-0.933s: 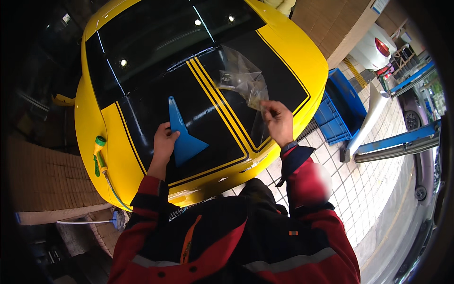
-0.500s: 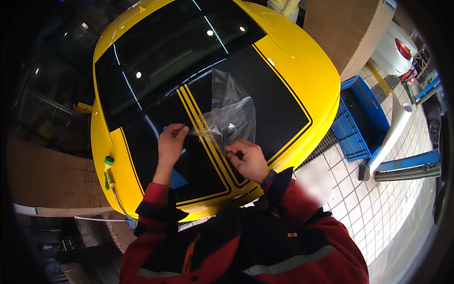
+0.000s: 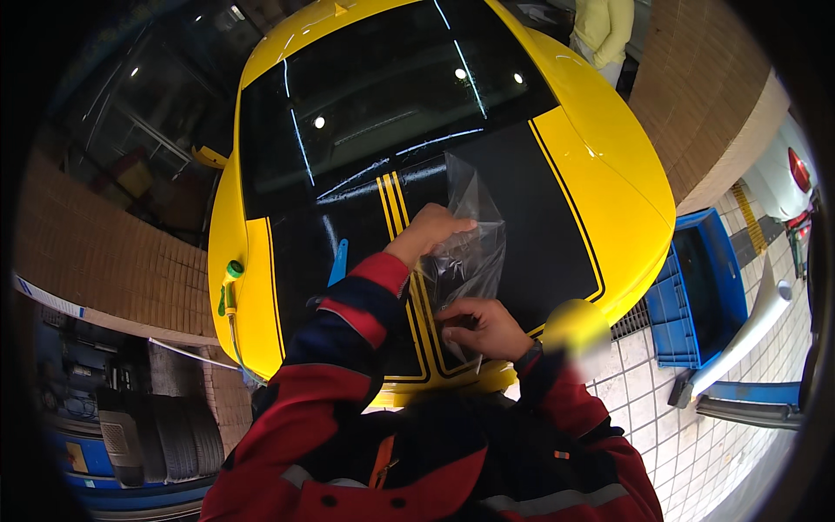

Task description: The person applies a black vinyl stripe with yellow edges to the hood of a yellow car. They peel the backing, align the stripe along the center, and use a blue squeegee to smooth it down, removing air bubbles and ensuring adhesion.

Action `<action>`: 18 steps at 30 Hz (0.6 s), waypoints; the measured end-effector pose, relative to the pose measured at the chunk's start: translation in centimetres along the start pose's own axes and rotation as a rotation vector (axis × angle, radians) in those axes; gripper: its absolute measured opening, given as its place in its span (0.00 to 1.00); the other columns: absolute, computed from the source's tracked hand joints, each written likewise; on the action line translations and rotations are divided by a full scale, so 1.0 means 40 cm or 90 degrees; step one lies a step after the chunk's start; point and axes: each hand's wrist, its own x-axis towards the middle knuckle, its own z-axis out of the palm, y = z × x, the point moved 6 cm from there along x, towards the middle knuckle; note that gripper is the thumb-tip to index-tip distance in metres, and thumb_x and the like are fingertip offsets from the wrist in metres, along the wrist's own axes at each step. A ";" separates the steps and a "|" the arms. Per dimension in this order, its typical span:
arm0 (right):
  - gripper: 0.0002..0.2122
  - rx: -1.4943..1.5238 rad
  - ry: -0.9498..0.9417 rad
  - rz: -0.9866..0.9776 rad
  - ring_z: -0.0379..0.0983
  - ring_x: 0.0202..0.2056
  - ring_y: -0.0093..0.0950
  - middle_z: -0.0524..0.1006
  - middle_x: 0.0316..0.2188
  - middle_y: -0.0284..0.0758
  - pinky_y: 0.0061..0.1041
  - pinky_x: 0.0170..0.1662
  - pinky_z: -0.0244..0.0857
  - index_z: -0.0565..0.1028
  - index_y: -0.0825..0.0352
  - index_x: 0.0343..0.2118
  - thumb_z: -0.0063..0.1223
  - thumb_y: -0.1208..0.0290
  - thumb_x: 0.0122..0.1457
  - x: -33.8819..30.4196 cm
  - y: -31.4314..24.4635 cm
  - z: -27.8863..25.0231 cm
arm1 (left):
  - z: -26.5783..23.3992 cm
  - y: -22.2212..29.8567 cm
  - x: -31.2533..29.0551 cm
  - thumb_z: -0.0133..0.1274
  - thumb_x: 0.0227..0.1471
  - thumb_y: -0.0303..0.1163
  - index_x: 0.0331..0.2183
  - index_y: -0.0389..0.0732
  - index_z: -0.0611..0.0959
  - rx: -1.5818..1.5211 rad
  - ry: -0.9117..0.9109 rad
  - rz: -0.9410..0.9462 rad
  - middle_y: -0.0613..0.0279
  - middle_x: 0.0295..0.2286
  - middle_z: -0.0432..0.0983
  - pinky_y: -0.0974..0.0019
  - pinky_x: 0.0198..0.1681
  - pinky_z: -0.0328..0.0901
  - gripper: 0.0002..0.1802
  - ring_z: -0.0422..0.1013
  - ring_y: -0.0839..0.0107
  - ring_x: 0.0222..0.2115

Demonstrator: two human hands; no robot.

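While the left hand (image 3: 435, 230) pinched the clear film (image 3: 483, 252) over the black panel (image 3: 541, 230), the right hand (image 3: 484, 329) curled near the film's bottom, its grip too hidden to tell; a hard tug could have ripped it; folding could have made it stick together.

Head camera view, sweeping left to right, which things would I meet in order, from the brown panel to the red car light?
Brown panel → spray nozzle → blue scraper → left hand → right hand → blue crate → red car light.
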 end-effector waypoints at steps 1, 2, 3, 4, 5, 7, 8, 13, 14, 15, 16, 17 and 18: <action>0.08 0.023 0.007 0.002 0.84 0.40 0.26 0.85 0.36 0.35 0.27 0.47 0.77 0.87 0.69 0.46 0.69 0.78 0.66 0.009 0.009 -0.020 | -0.007 -0.003 0.000 0.78 0.54 0.47 0.27 0.29 0.89 -0.002 0.002 0.041 0.58 0.21 0.79 0.57 0.22 0.63 0.28 0.70 0.67 0.18; 0.08 0.047 0.013 -0.001 0.83 0.41 0.24 0.85 0.37 0.34 0.26 0.47 0.76 0.87 0.69 0.47 0.69 0.77 0.67 0.019 0.019 -0.041 | -0.020 -0.009 0.002 0.78 0.55 0.47 0.27 0.31 0.88 0.022 0.018 0.077 0.62 0.20 0.76 0.57 0.18 0.58 0.26 0.66 0.70 0.15; 0.08 -0.055 0.146 0.011 0.83 0.41 0.23 0.86 0.39 0.34 0.26 0.48 0.76 0.87 0.71 0.47 0.68 0.74 0.69 0.037 0.035 -0.093 | -0.019 -0.025 0.009 0.75 0.58 0.41 0.31 0.31 0.89 0.013 -0.002 0.059 0.60 0.24 0.80 0.59 0.21 0.63 0.21 0.71 0.70 0.18; 0.12 -0.155 0.268 0.075 0.84 0.46 0.30 0.87 0.45 0.39 0.28 0.52 0.76 0.86 0.69 0.51 0.69 0.72 0.69 0.053 0.060 -0.147 | -0.019 -0.037 0.015 0.75 0.59 0.40 0.32 0.30 0.89 -0.026 -0.017 0.061 0.60 0.25 0.81 0.60 0.23 0.65 0.20 0.72 0.70 0.19; 0.16 -0.279 0.338 0.005 0.82 0.51 0.37 0.85 0.51 0.43 0.32 0.56 0.75 0.84 0.69 0.55 0.70 0.69 0.68 0.063 0.051 -0.175 | -0.018 -0.051 0.020 0.74 0.59 0.39 0.33 0.30 0.89 -0.040 -0.016 0.056 0.59 0.26 0.83 0.60 0.24 0.67 0.19 0.74 0.70 0.21; 0.27 -0.434 0.421 -0.006 0.74 0.62 0.48 0.78 0.62 0.51 0.39 0.66 0.69 0.78 0.71 0.63 0.71 0.62 0.66 0.081 0.067 -0.199 | -0.013 -0.075 0.033 0.73 0.61 0.37 0.35 0.30 0.90 -0.052 -0.037 0.030 0.57 0.28 0.85 0.62 0.30 0.71 0.17 0.79 0.69 0.26; 0.33 -0.453 0.432 0.033 0.68 0.68 0.52 0.73 0.68 0.54 0.44 0.71 0.64 0.74 0.73 0.66 0.71 0.57 0.65 0.098 0.089 -0.193 | -0.015 -0.079 0.037 0.73 0.61 0.37 0.35 0.30 0.90 -0.044 -0.043 0.044 0.57 0.28 0.85 0.62 0.29 0.71 0.17 0.78 0.70 0.25; 0.43 -0.453 0.431 0.045 0.62 0.73 0.58 0.67 0.71 0.63 0.49 0.78 0.55 0.68 0.81 0.70 0.72 0.50 0.63 0.147 0.133 -0.085 | -0.024 -0.087 0.033 0.71 0.63 0.35 0.34 0.31 0.89 -0.047 -0.098 0.052 0.59 0.28 0.84 0.64 0.30 0.71 0.15 0.78 0.72 0.26; 0.43 -0.492 0.434 0.049 0.61 0.74 0.58 0.66 0.72 0.63 0.49 0.78 0.55 0.67 0.80 0.71 0.71 0.50 0.64 0.154 0.134 -0.065 | -0.027 -0.089 0.028 0.71 0.63 0.34 0.34 0.31 0.89 -0.079 -0.104 0.050 0.59 0.29 0.85 0.64 0.31 0.71 0.14 0.78 0.72 0.27; 0.43 -0.531 0.436 0.054 0.61 0.74 0.57 0.65 0.73 0.62 0.49 0.78 0.54 0.67 0.80 0.71 0.71 0.50 0.64 0.157 0.133 -0.047 | -0.028 -0.089 0.023 0.71 0.63 0.34 0.35 0.31 0.88 -0.112 -0.111 0.048 0.60 0.29 0.85 0.65 0.31 0.71 0.14 0.78 0.72 0.27; 0.43 -0.573 0.439 0.063 0.60 0.75 0.56 0.65 0.74 0.62 0.49 0.78 0.54 0.67 0.79 0.72 0.71 0.49 0.65 0.161 0.133 -0.032 | -0.026 -0.089 0.019 0.70 0.64 0.34 0.35 0.31 0.88 -0.146 -0.126 0.047 0.60 0.29 0.85 0.65 0.32 0.72 0.14 0.78 0.72 0.28; 0.44 -0.558 0.439 0.071 0.58 0.76 0.57 0.63 0.75 0.62 0.51 0.80 0.50 0.66 0.79 0.72 0.70 0.48 0.65 0.164 0.136 -0.023 | -0.025 -0.092 0.014 0.69 0.64 0.32 0.37 0.30 0.87 -0.199 -0.158 0.032 0.59 0.31 0.85 0.67 0.34 0.74 0.13 0.80 0.72 0.29; 0.44 -0.552 0.445 0.064 0.57 0.76 0.58 0.64 0.74 0.63 0.51 0.80 0.49 0.66 0.80 0.72 0.70 0.48 0.65 0.169 0.135 -0.017 | -0.028 -0.093 0.013 0.69 0.65 0.32 0.37 0.30 0.87 -0.206 -0.164 0.027 0.58 0.32 0.86 0.67 0.35 0.75 0.12 0.80 0.72 0.29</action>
